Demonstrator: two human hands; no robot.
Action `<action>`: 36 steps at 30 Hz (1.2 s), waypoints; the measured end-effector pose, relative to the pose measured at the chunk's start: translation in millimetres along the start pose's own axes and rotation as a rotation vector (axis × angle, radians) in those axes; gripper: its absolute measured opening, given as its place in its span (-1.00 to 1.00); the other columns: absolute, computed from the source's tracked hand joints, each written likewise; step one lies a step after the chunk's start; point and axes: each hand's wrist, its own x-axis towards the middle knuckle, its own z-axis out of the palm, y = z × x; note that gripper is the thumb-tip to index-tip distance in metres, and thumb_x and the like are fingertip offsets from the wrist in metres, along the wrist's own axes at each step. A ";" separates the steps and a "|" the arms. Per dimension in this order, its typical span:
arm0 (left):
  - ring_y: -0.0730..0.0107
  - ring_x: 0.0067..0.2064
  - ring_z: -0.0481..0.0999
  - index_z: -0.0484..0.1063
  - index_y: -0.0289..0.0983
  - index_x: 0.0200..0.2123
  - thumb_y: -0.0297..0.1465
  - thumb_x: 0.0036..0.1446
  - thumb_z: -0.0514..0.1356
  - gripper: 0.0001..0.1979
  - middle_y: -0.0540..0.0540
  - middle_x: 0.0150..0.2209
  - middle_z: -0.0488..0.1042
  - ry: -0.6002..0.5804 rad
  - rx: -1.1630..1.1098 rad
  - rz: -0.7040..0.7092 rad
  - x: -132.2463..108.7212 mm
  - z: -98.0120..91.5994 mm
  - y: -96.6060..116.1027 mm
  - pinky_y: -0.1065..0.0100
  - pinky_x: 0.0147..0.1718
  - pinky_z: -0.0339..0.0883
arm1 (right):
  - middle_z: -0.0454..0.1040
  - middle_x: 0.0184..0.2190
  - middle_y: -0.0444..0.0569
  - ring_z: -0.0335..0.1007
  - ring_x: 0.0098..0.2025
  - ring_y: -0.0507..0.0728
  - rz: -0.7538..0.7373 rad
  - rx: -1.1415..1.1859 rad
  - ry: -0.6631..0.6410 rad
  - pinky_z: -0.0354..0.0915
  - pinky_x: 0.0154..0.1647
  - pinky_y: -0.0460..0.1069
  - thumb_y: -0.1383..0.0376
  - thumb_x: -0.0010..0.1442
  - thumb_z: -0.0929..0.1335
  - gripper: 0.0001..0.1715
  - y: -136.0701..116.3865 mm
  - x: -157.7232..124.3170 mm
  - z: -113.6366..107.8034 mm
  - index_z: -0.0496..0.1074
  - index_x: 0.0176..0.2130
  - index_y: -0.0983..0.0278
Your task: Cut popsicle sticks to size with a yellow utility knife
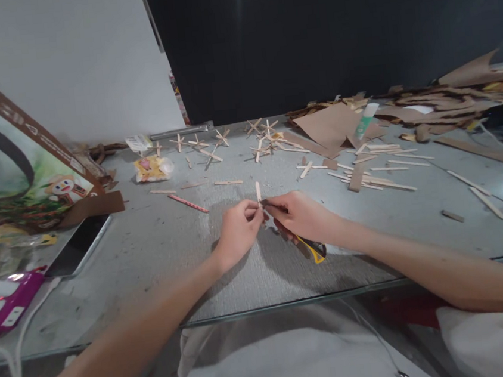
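Observation:
Between the fingertips of my left hand (240,225) an upright wooden craft stick (258,191) is pinched, its upper end sticking out above the fingers. My right hand (301,213) is closed around a black and yellow utility knife (315,249), whose handle end shows below the palm. Its front end meets the stick just beside my left fingertips; the blade itself is too small to make out. Close by on the table lie a red patterned stick (188,203) and a plain craft stick (228,182).
Crossed-stick pieces (254,127) stand along the back. Loose sticks (381,181), brown cardboard (326,126) and a green-white glue tube (366,119) lie to the right. On the left are a yellow packet (153,169), a phone (80,245), a purple device (12,303) and a printed box (28,158).

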 end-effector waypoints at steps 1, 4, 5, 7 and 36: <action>0.30 -0.34 0.67 0.46 -0.26 -0.32 -0.41 0.29 0.18 -0.89 -0.09 -0.39 0.67 0.000 -0.017 -0.007 0.1 0.2 0.4 0.36 -0.35 0.46 | 0.34 -0.72 -0.24 0.30 -0.75 -0.02 0.002 0.003 0.003 0.22 -0.75 -0.16 0.34 0.38 0.23 -0.69 0.1 0.2 0.4 0.31 -0.43 0.22; 0.31 -0.35 0.66 0.45 -0.25 -0.33 -0.41 0.28 0.18 -0.89 -0.09 -0.40 0.66 0.013 -0.013 -0.011 0.0 0.1 1.3 0.36 -0.36 0.45 | 0.32 -0.73 -0.25 0.29 -0.75 -0.02 0.012 0.039 0.005 0.21 -0.76 -0.16 0.33 0.38 0.23 -0.70 0.5 0.4 1.1 0.31 -0.42 0.21; 0.31 -0.36 0.66 0.45 -0.25 -0.33 -0.40 0.29 0.18 -0.88 -0.08 -0.41 0.66 0.018 -0.007 -0.007 -0.1 -0.1 1.5 0.36 -0.36 0.45 | 0.33 -0.73 -0.25 0.29 -0.75 -0.01 0.017 0.065 0.004 0.22 -0.75 -0.15 0.31 0.38 0.24 -0.69 0.7 0.5 1.1 0.31 -0.42 0.21; 0.30 -0.35 0.66 0.46 -0.24 -0.31 -0.39 0.30 0.18 -0.88 -0.08 -0.40 0.66 0.024 -0.002 0.005 -0.1 -0.5 1.4 0.35 -0.36 0.46 | 0.32 -0.73 -0.25 0.30 -0.74 -0.01 0.031 0.123 -0.004 0.23 -0.75 -0.15 0.28 0.39 0.25 -0.68 0.9 0.9 0.6 0.31 -0.44 0.21; 0.24 -0.32 0.70 0.48 -0.27 -0.23 -0.22 0.32 0.27 -0.78 -0.14 -0.39 0.67 -0.035 -0.180 -0.015 7.7 -3.8 -0.6 0.31 -0.29 0.55 | 0.39 -0.62 -0.16 0.26 -0.68 0.01 0.113 0.479 -0.041 0.27 -0.70 -0.05 0.07 0.25 0.45 -0.64 -2.2 3.3 -16.9 0.43 -0.44 0.24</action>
